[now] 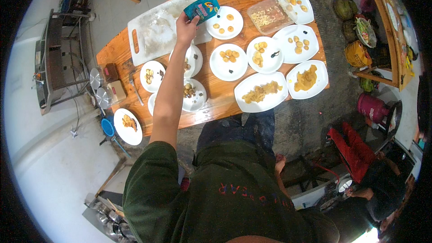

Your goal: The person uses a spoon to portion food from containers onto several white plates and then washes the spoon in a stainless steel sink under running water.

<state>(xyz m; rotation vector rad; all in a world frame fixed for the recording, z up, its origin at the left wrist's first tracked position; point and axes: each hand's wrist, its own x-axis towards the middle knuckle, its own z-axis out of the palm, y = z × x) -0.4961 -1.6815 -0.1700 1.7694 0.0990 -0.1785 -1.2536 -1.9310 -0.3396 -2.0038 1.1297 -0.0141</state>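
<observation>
My left hand [187, 28] grips a teal printed packet [201, 8] by its lower left corner. The packet is held above the far part of the wooden table, between a white cutting board [153, 28] and a round plate [233, 11] with pale yellow rounds. Under my left forearm lie several plates, partly hidden, among them a plate [199, 103] with browned pieces and dark bits. My right hand [280, 162] hangs low beside my right hip, away from the table; its fingers are too indistinct to read.
Oblong plates with mashed yellow food [263, 104] line the near right side of the wooden table [194, 121]. A plastic tub [266, 23] of chopped bits sits behind. A fork [136, 89] and lidded jars [116, 91] stand left. Another person [381, 185] is at lower right, near a pink gas cylinder [371, 107].
</observation>
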